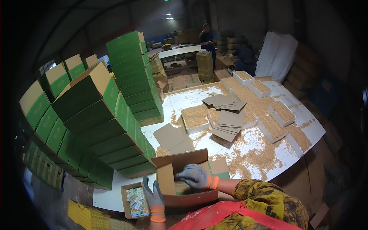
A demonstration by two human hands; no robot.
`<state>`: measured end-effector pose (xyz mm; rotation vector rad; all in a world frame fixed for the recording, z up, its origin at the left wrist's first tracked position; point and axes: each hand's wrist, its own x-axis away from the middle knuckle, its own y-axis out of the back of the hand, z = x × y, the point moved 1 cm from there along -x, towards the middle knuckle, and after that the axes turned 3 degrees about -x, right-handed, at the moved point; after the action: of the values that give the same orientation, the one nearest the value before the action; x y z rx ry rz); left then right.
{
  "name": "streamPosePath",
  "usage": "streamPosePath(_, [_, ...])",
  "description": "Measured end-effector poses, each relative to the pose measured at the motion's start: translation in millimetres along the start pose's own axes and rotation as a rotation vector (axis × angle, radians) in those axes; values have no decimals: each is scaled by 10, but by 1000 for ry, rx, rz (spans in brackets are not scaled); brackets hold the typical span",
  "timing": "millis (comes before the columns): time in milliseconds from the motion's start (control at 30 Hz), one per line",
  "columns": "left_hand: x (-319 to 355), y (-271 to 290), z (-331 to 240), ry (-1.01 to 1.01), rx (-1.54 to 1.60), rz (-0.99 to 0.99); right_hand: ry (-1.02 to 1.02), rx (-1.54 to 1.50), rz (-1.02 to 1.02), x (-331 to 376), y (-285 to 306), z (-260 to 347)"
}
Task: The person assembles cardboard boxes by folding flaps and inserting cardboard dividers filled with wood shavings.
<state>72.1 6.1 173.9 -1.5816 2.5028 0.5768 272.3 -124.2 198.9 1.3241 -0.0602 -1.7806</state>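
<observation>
Both hands wear grey gloves with orange cuffs. My left hand (154,194) is upright with thumb and fingers apart, right beside a small brown carton (125,202) full of colourful printed packets (137,201). No object shows in it. Over an open cardboard box (166,179) with raised flaps is my right hand (196,176), its fingers bent and drawn together toward the left. Whatever its fingertips may pinch is too small or hidden to make out. The front flap and the hand hide part of the box's inside.
Tall stacks of green boxes (132,73) stand at left. Across the white table (153,134) lie loose brown shreds (245,161), white trays (195,128) of shreds, and cardboard sheets (230,120). Two people (207,38) are at the back. A yellow stack (86,216) sits low at left.
</observation>
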Motion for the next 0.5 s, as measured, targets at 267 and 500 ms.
streamPosePath(267, [-211,-343,132,325,-583,236,-79,528,-35,-409,677,262])
streamPosePath(500, [-32,-278,555,47,221,-144,-328,569,272,59,537,265])
